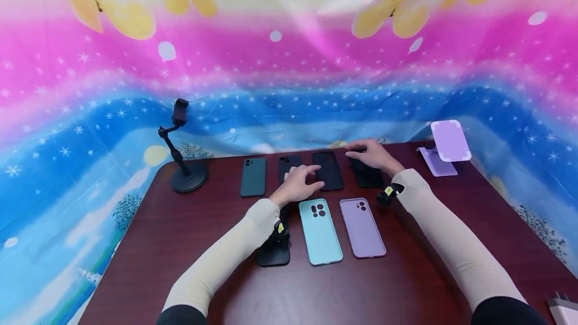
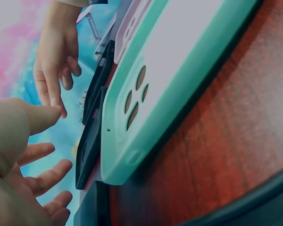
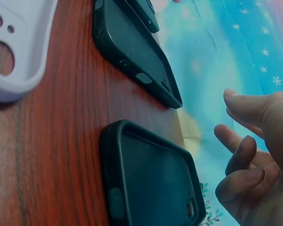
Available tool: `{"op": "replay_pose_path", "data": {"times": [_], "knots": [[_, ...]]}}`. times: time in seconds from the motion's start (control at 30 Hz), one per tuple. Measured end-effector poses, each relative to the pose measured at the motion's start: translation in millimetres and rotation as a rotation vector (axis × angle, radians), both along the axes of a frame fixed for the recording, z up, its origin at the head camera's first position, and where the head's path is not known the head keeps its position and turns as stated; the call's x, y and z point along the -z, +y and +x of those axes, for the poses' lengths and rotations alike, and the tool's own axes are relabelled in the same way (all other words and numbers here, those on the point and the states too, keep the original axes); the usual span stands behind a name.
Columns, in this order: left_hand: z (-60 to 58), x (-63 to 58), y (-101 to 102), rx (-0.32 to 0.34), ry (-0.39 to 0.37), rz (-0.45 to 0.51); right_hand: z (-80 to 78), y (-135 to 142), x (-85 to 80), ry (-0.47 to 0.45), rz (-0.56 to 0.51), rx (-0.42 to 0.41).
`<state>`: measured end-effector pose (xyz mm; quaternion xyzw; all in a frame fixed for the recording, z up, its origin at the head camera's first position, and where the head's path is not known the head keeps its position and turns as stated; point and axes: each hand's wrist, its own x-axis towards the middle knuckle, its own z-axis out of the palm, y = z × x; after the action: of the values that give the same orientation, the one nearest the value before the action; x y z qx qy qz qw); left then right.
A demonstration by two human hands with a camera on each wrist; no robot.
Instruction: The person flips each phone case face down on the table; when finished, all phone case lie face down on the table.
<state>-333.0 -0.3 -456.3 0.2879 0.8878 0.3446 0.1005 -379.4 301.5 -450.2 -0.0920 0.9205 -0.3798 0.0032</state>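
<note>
A mint phone case [image 1: 321,234] lies beside a lilac case [image 1: 363,229] on a glossy reddish-brown worktop [image 1: 361,292]. Beyond the mint case, a person's left hand [image 1: 298,184] and right hand [image 1: 371,156], loose and empty, hover by dark cases [image 1: 328,174] before a snowflake-printed backdrop [image 1: 289,66].

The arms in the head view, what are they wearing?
Both wear long cream sleeves, with black cloth further up. A small black gadget with a yellow patch sits at each wrist. The left hand and right hand wear no gloves.
</note>
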Motion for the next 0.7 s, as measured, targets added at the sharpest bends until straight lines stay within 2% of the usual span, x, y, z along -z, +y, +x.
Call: {"op": "replay_pose_path", "data": {"times": [0.2, 0.33, 0.5, 0.7], "knots": [[2.6, 5.1, 2, -0.01, 0.016, -0.074, -10.9, -10, 9.1, 0.031, 0.039, 0.006], [5.0, 8.7, 6, -0.016, 0.043, -0.139, -20.3, -20, 17.6, 0.055, 0.129, 0.003], [8.8, 10.9, 13, -0.019, 0.069, -0.165, -28.5, -34, 26.5, 0.047, 0.268, 0.019], [8.3, 9.3, 17, -0.049, 0.112, -0.22, -34.5, -47, 24.8, 0.041, 0.341, -0.02]]}}
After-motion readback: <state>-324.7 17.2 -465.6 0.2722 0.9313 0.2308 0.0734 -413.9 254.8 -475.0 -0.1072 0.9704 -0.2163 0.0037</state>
